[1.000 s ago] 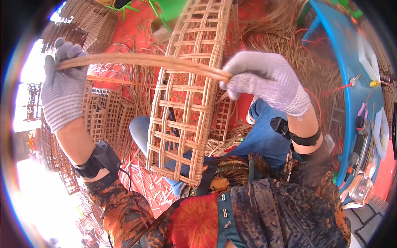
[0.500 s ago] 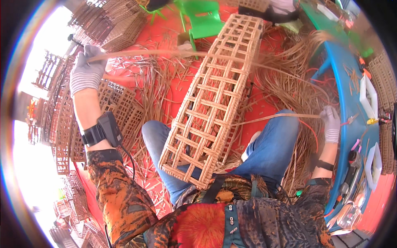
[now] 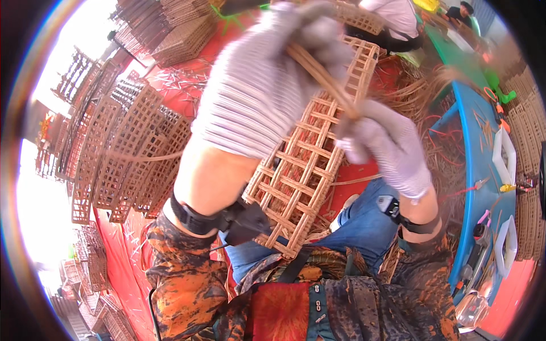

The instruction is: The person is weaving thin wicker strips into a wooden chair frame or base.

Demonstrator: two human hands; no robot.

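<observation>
Both hands wear pale grey knitted gloves and are raised close to the camera. My left hand (image 3: 261, 85) is closed around flat brown wicker strands (image 3: 323, 79), its fingers blurred by motion. Lower and to the right, my right hand (image 3: 392, 145) pinches the same strands near their other visible end. Beneath the hands, a long openwork wicker frame (image 3: 297, 183) leans across my lap, its near end against my body and its far part partly hidden by the hands. A loose strand (image 3: 357, 181) sticks out from its right side.
Stacked wicker lattice panels (image 3: 128, 150) stand at the left. A blue table (image 3: 476, 170) on the right bears white hexagonal frames (image 3: 503, 153) and tools. Strand scraps cover the red floor (image 3: 122, 250). Another person (image 3: 398, 17) sits at the far side.
My hands, earlier spread wide with strands stretched out, have come together high in front of me. The wicker frame has shifted slightly right at its far end.
</observation>
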